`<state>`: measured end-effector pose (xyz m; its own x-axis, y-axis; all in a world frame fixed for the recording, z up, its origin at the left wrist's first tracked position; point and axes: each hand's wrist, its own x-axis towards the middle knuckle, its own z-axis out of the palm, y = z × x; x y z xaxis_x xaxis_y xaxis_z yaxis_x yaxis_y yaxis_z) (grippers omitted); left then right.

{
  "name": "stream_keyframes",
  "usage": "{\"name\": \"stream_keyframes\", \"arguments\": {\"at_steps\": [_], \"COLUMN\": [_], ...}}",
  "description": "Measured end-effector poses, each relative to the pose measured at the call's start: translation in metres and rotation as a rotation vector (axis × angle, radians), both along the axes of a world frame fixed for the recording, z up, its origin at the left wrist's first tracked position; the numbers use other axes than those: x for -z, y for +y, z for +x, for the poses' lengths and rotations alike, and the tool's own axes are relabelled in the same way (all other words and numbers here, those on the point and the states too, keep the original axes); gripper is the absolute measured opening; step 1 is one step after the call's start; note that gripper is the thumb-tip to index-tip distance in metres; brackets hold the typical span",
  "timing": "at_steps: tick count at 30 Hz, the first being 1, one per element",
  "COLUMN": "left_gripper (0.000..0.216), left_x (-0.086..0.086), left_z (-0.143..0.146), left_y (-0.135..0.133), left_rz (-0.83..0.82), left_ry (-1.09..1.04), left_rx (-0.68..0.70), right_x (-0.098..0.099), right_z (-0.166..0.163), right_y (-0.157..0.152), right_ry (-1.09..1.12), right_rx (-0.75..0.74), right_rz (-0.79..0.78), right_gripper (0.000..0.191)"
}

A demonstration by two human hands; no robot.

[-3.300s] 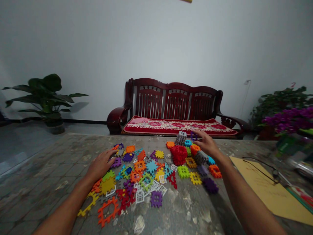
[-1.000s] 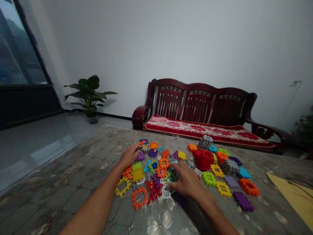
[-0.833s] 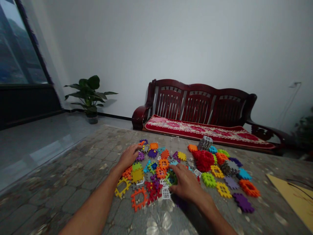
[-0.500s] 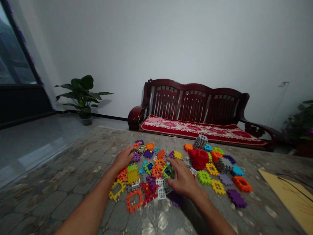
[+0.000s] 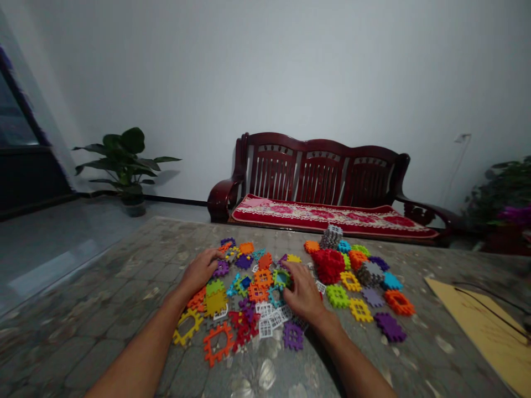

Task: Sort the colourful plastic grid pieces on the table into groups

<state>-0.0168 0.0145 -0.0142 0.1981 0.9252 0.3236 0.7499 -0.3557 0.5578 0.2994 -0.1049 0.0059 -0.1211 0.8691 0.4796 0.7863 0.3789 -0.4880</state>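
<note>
Colourful plastic interlocking building pieces lie in a loose spread on the table. My right hand is closed, fingers and thumb on a lime-green square block piece with a blue-teal middle. Under and beside it are a teal piece and orange window pieces. My left hand rests at the spread's left edge with its fingers stretched out, beside a purple piece and a grey-and-yellow piece; whether the fingertips touch them is unclear. White lattice pieces lie nearer me.
Right of the spread sit a red cluster, grey stacks and several sorted pieces, including a purple one. A yellow sheet with a dark cord lies at the right. Behind the patterned tabletop stands a wooden bench.
My right hand has raised the lime-green piece slightly off the pile, uncovering the teal piece. The left hand stays almost in place. The whole view has shifted a little.
</note>
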Motion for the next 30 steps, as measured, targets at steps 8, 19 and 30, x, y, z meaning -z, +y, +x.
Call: {"name": "stream_keyframes", "arguments": {"at_steps": [8,19,30], "left_gripper": [0.03,0.029,0.031], "left_x": [-0.004,-0.005,-0.004], "left_z": [0.002,0.002,-0.001], "left_y": [-0.004,-0.003,0.0], "left_rz": [-0.004,-0.016,-0.021], "left_ry": [-0.03,-0.001,-0.013], "left_rx": [0.005,0.0,0.017], "right_x": [0.005,0.002,-0.01], "right_z": [-0.003,-0.004,0.014], "right_y": [-0.007,-0.006,-0.013], "right_ry": [-0.048,-0.023,0.21], "right_rx": [0.066,0.095,0.052], "right_rz": [-0.06,-0.118,0.004], "right_gripper": [0.064,0.068,0.067]}}
